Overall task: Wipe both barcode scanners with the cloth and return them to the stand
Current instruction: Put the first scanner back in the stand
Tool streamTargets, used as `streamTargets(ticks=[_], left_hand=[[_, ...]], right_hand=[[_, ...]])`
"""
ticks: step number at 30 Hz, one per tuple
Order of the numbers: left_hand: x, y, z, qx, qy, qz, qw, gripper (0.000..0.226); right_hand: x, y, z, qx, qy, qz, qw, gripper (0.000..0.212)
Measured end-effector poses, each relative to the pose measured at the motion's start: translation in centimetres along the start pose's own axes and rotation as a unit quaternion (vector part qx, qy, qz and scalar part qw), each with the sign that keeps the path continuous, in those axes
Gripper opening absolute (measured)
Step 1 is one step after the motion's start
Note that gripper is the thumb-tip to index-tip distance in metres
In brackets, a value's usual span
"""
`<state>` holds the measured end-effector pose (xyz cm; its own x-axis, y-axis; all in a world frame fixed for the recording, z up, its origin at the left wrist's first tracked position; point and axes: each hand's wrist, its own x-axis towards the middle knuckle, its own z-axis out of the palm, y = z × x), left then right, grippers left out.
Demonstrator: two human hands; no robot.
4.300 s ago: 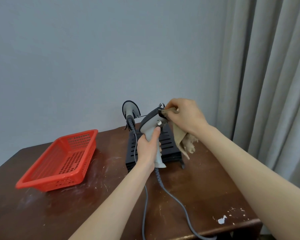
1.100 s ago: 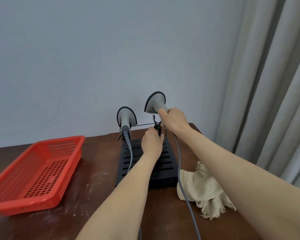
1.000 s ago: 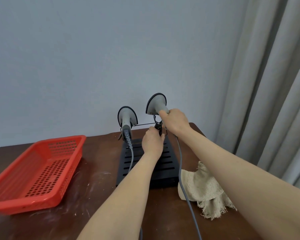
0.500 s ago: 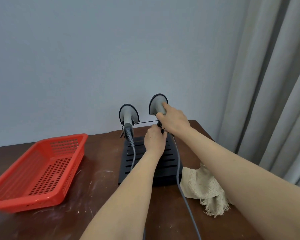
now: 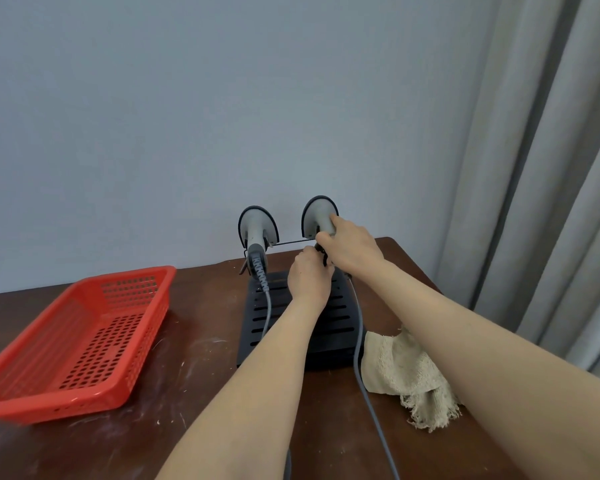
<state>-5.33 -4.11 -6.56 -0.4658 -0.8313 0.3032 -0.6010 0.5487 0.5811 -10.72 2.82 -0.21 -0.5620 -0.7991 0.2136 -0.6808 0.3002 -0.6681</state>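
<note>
Fingers of the right hand (image 5: pixel 349 249) are wrapping round the handle of the right scanner (image 5: pixel 318 216), holding it head-up at the rear clip of the stand (image 5: pixel 336 320). The left hand (image 5: pixel 308 282) is reaching to that same clip with its fingers curled under. I cannot tell whether they are pinching the clip or the handle.

This is looking like the seating step for the second unit. The left scanner (image 5: pixel 257 228) is already sitting upright in its own clip, and the cloth (image 5: pixel 399 368) is lying loose on the table (image 5: pixel 194 375), just right of the stand.

To do it well, the left hand is best steadying the clip while the right is lowering the handle straight down, without twisting, until it is resting level with its neighbour. The cable (image 5: pixel 359 341) is running over the stand's right side toward the viewer, so it wants slack to keep it from tugging the unit out. Releasing should be gradual, right hand last, because a light stand may be tipping back. A red basket (image 5: pixel 84 341) is sitting well to the left.
</note>
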Motion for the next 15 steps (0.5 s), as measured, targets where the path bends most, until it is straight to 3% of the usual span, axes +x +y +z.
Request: streamTargets(ticks=[10,15], left_hand=[[-0.8,1.3,-3.2,0.021,-0.059,-0.004,0.998,0.024],[-1.8,2.6,-7.1,0.041,-0.027,0.045,0.998,0.03]], right_hand=[[-0.6,-0.3,-1.1,-0.055,-0.011,0.032,0.998,0.021],[-1.9,-1.3,-2.0,-0.066,0.024,0.044,0.997,0.04]])
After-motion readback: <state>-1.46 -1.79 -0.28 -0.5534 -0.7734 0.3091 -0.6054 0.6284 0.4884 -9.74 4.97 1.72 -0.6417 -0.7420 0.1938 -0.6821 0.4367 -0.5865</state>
